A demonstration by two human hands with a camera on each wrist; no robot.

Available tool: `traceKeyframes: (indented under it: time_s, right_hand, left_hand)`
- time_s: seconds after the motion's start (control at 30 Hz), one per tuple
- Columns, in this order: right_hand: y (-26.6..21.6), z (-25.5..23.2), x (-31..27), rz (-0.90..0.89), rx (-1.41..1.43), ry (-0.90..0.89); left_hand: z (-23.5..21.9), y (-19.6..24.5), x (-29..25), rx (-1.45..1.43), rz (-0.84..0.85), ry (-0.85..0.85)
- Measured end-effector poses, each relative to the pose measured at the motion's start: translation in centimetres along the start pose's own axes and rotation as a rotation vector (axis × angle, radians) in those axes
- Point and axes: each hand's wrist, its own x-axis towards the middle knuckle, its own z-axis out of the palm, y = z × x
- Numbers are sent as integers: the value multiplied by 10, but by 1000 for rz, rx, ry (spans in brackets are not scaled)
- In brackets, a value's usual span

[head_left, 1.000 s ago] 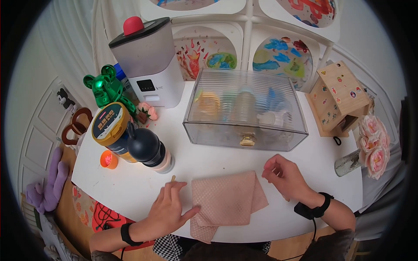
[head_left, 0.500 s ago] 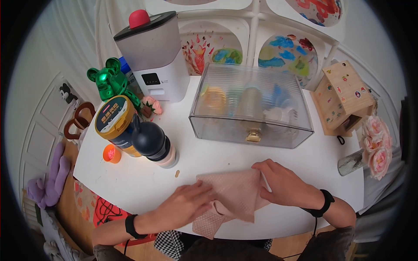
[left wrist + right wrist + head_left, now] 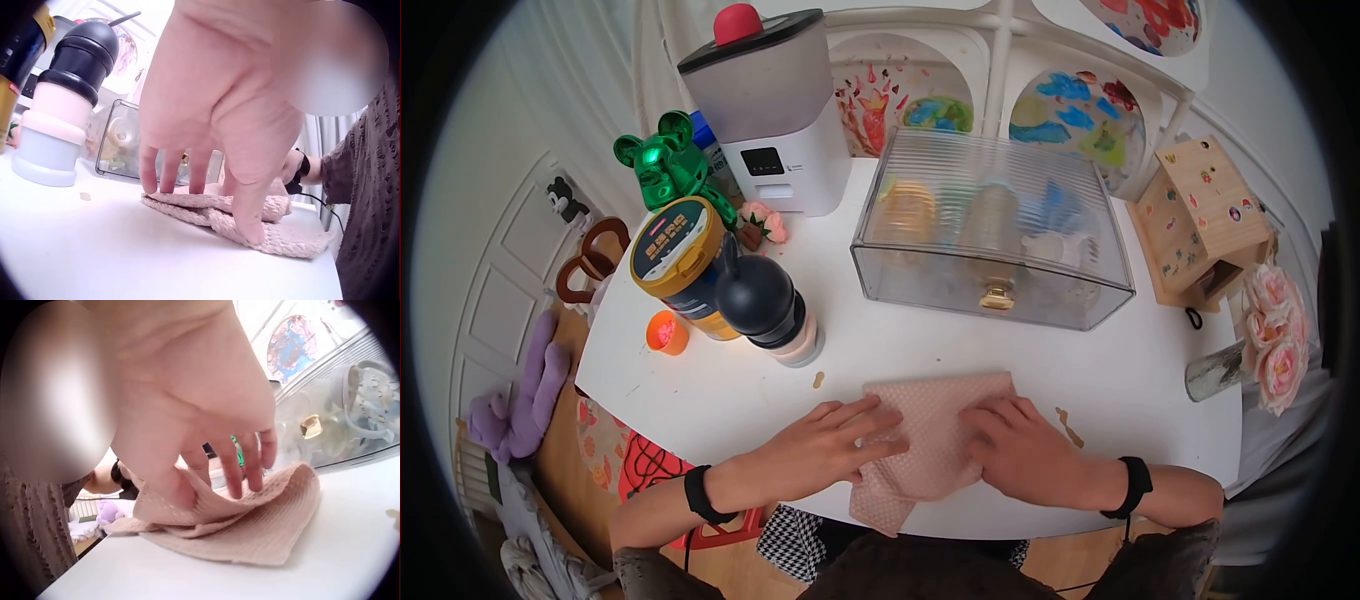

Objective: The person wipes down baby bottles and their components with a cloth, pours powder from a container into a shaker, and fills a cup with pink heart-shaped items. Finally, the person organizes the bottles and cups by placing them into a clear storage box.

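A pale pink textured cloth (image 3: 940, 430) lies folded in loose layers near the table's front edge. My left hand (image 3: 840, 445) rests on its left side; in the left wrist view, the straight fingers (image 3: 167, 169) and the thumb press down on the layers. On the right side, my right hand (image 3: 1035, 450) grips a raised fold. The right wrist view has the thumb on the near side of that fold of cloth (image 3: 250, 537) and the other fingers over its far side.
Behind the cloth stands a clear lidded box (image 3: 990, 230) with a gold latch. A dark-topped shaker bottle (image 3: 760, 300), a tub (image 3: 680, 250) and an orange cup (image 3: 666, 333) are at left. Right are a wooden house (image 3: 1200, 220) and flowers (image 3: 1275, 340). Brown marks (image 3: 1070, 428) spot the white table (image 3: 900, 340).
Both hands have come in from beside the cloth onto it. The right hand has taken hold of its right side and brought it leftward, uncovering a brown mark on the table.
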Motion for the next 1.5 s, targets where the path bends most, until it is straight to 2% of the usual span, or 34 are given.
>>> traceKeyframes:
  time_s: [0.07,0.1,0.13,0.17,0.2,0.23,0.27,0.3,0.37,0.43,0.5,0.53,0.6,0.63,0.7,0.73,0.8,0.83,0.9,0.93,1.0,1.13,1.2,1.23,1.3,1.33,1.4,1.43,1.5]
  right_hand:
    - [7,-13,6,-37,46,64]
    - [5,-27,8,155,266,70]
    - [5,-36,10,350,485,77]
    - [8,-38,11,349,484,77]
    - [12,-39,11,348,552,227]
    - [15,-39,11,346,618,378]
    - [19,-38,13,324,585,466]
    - [20,-35,16,323,584,468]
    - [19,-31,23,470,701,688]
    - [19,-29,20,496,712,692]
    - [24,-22,20,331,840,684]
    - [25,-23,21,328,839,684]
    - [24,-26,25,283,894,529]
    - [22,-26,27,268,912,479]
    - [12,-24,32,536,1145,474]
    - [13,-25,33,534,1144,478]
    - [17,-28,35,504,1115,305]
    - [17,-28,35,501,1113,309]
    - [16,-29,34,370,959,458]
    - [16,-33,33,368,957,460]
    - [15,-49,31,259,677,550]
    - [13,-74,27,146,477,665]
    - [15,-80,24,60,679,682]
    - [11,-84,21,60,677,683]
    - [4,-93,14,198,1001,620]
    - [4,-94,13,196,996,624]
    - [6,-95,10,126,1094,612]
    - [7,-95,8,125,1091,618]
    - [10,-94,2,136,1131,499]
  left_hand:
    - [-1,-2,2,54,33,17]
    - [-1,-3,2,53,31,20]
    - [-2,-5,3,-22,42,94]
    - [-4,-6,3,-97,54,167]
    - [-7,-6,5,-95,54,168]
    - [-11,-5,6,-228,38,273]
    - [-14,-2,8,-361,21,377]
    - [-15,2,7,-359,22,377]
    - [-19,12,4,-534,-277,541]
    - [-20,12,5,-487,-282,575]
    - [-13,9,7,-715,-337,692]
    - [-12,9,8,-713,-337,695]
    - [-13,8,8,-814,-326,733]
    - [-12,8,8,-809,-325,732]
    - [-11,6,8,-821,-312,733]
    - [-11,7,5,-818,-309,734]
    - [-14,7,0,-867,-270,655]
    - [-14,8,0,-863,-268,655]
    - [-13,10,4,-763,-118,767]
    - [-15,9,3,-760,-116,768]
    - [-23,8,-1,-541,-14,777]
    - [-43,17,0,-516,32,751]
    - [-64,25,2,-475,-2,509]
    - [-64,22,3,-476,0,509]
    - [-63,13,7,-495,64,390]
    - [-63,14,8,-491,69,392]
    - [-63,18,11,-407,-111,355]
    - [-60,18,15,-403,-107,354]
    - [-52,14,28,-508,-1,490]
